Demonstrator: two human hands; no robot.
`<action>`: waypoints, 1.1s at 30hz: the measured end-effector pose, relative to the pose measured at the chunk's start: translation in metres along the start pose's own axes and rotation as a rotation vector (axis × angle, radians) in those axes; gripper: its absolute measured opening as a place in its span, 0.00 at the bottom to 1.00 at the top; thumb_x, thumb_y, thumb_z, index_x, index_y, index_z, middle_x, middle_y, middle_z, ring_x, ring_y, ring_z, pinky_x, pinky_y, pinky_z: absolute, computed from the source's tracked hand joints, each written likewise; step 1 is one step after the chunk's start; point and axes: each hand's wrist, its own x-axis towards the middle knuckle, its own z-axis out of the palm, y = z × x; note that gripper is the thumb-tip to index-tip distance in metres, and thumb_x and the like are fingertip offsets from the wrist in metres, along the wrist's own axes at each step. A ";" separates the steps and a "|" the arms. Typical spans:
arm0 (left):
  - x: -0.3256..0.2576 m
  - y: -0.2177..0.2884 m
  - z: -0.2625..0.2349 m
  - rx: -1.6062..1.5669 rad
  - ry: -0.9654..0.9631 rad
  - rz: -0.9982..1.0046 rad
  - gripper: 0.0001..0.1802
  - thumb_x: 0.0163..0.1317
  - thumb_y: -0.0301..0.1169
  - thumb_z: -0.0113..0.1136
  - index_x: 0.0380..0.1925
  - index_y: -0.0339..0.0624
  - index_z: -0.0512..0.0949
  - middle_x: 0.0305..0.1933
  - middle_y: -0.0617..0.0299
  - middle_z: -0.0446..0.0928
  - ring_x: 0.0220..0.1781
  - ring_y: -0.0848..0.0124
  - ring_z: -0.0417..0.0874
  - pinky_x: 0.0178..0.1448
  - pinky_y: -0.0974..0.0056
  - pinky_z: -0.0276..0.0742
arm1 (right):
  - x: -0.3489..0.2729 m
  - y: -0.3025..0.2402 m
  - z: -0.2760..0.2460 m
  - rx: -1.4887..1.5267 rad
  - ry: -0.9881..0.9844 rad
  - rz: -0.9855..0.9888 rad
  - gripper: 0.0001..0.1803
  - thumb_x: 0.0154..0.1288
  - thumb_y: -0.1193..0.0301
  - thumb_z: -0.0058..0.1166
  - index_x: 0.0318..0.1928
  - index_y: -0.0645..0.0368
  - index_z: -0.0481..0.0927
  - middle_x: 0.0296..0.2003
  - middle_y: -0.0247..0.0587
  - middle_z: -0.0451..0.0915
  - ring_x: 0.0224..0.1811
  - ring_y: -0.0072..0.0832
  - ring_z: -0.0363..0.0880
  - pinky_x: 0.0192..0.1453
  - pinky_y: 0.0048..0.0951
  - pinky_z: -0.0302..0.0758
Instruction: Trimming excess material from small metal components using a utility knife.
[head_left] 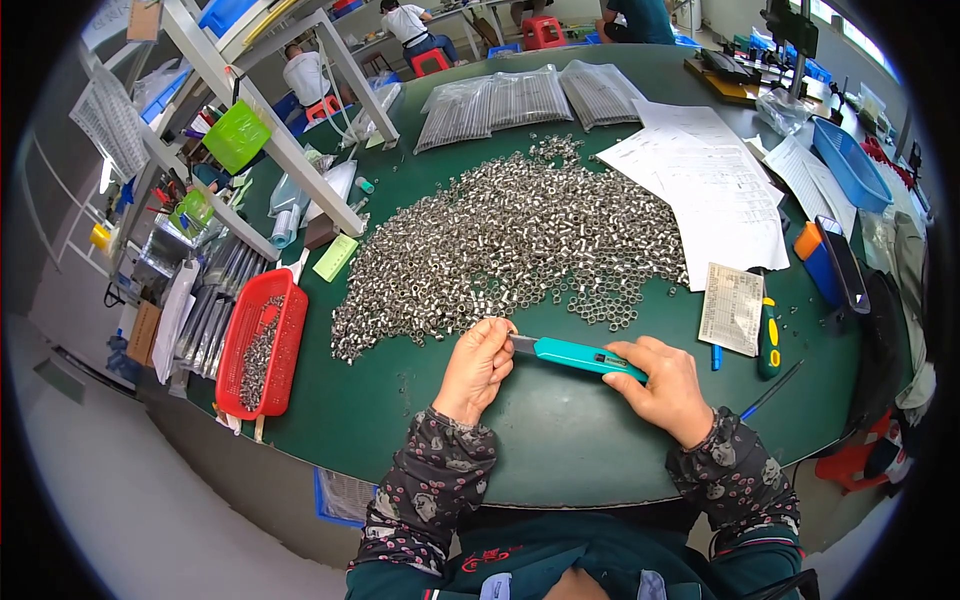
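Observation:
My right hand grips a teal utility knife by its back end. The knife's blade is slid out and points left. At the blade's tip, my left hand is closed in a pinch; whatever sits between its fingertips is too small and covered to make out. Just beyond both hands spreads a wide heap of small shiny metal rings on the green table. Some rings lie loose in a single layer at the heap's near edge.
On the left stands a red basket with more metal pieces, beside a shelf frame. White papers, a card and a yellow-green-handled tool lie right. Bagged rods sit at the back. Several people work beyond.

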 end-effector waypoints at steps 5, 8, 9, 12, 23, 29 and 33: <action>-0.002 0.001 0.003 0.065 0.048 0.000 0.11 0.61 0.36 0.49 0.26 0.41 0.71 0.18 0.70 0.63 0.14 0.86 0.56 0.13 0.81 0.50 | -0.001 0.002 0.001 -0.033 0.027 -0.048 0.14 0.48 0.64 0.56 0.37 0.55 0.77 0.21 0.40 0.70 0.21 0.39 0.71 0.24 0.35 0.66; -0.001 0.001 0.003 0.087 0.047 0.006 0.11 0.61 0.37 0.49 0.26 0.42 0.70 0.17 0.70 0.63 0.13 0.86 0.55 0.13 0.81 0.49 | 0.000 0.001 0.001 -0.048 0.033 -0.062 0.14 0.48 0.64 0.56 0.37 0.55 0.77 0.20 0.40 0.69 0.20 0.39 0.70 0.23 0.35 0.66; -0.001 0.001 0.003 0.087 0.047 0.006 0.11 0.61 0.37 0.49 0.26 0.42 0.70 0.17 0.70 0.63 0.13 0.86 0.55 0.13 0.81 0.49 | 0.000 0.001 0.000 -0.057 0.033 -0.065 0.14 0.48 0.64 0.56 0.37 0.55 0.77 0.20 0.39 0.69 0.20 0.38 0.70 0.23 0.35 0.66; -0.001 0.001 0.003 0.091 0.049 0.013 0.11 0.61 0.37 0.49 0.25 0.42 0.70 0.17 0.70 0.62 0.12 0.86 0.53 0.12 0.80 0.48 | 0.000 0.001 0.000 -0.062 0.041 -0.074 0.14 0.48 0.64 0.56 0.37 0.54 0.76 0.20 0.39 0.69 0.20 0.38 0.70 0.23 0.35 0.66; -0.004 0.012 0.002 0.210 -0.009 -0.098 0.12 0.61 0.38 0.49 0.23 0.44 0.69 0.17 0.72 0.60 0.13 0.86 0.52 0.12 0.80 0.45 | 0.002 0.002 -0.005 -0.115 0.047 -0.136 0.15 0.46 0.66 0.58 0.37 0.55 0.77 0.21 0.38 0.69 0.23 0.36 0.71 0.25 0.34 0.67; -0.007 0.018 -0.001 0.296 -0.073 -0.192 0.12 0.60 0.38 0.50 0.22 0.45 0.69 0.18 0.73 0.61 0.13 0.87 0.52 0.13 0.80 0.45 | 0.006 0.000 -0.016 -0.180 0.046 -0.235 0.16 0.42 0.68 0.59 0.36 0.56 0.77 0.21 0.37 0.69 0.25 0.34 0.71 0.26 0.32 0.67; -0.006 0.017 -0.003 0.358 -0.135 -0.244 0.13 0.60 0.38 0.50 0.21 0.45 0.67 0.18 0.73 0.62 0.12 0.87 0.51 0.13 0.80 0.44 | 0.009 0.000 -0.021 -0.241 0.063 -0.325 0.16 0.40 0.70 0.60 0.34 0.56 0.76 0.21 0.36 0.67 0.23 0.32 0.70 0.25 0.31 0.66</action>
